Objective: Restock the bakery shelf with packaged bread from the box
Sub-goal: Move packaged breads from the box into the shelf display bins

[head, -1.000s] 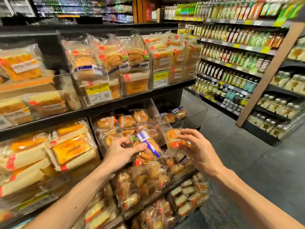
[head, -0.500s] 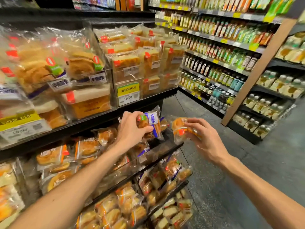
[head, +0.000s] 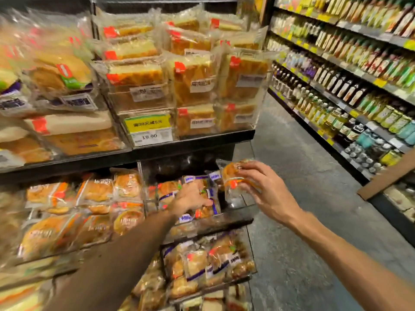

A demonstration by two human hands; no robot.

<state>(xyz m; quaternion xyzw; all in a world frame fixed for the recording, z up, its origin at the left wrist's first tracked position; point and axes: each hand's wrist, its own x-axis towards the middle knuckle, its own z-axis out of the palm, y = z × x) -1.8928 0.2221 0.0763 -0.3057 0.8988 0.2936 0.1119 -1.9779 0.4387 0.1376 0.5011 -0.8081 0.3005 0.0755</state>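
The left hand [head: 190,199] reaches into the middle shelf's clear bin [head: 233,217], fingers curled over a blue-striped bread packet [head: 212,193] that lies among others. Just to the right, the right hand [head: 267,191] pinches a clear packet of golden bread [head: 233,176] above the bin's right end. Farther up, stacked loaves [head: 193,84] sit beside a yellow price tag [head: 148,129]. Bottles [head: 336,86] line the far right shelves.

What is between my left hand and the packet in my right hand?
Head view: blue-striped bread packets stand between left hand and the packet in the right hand.
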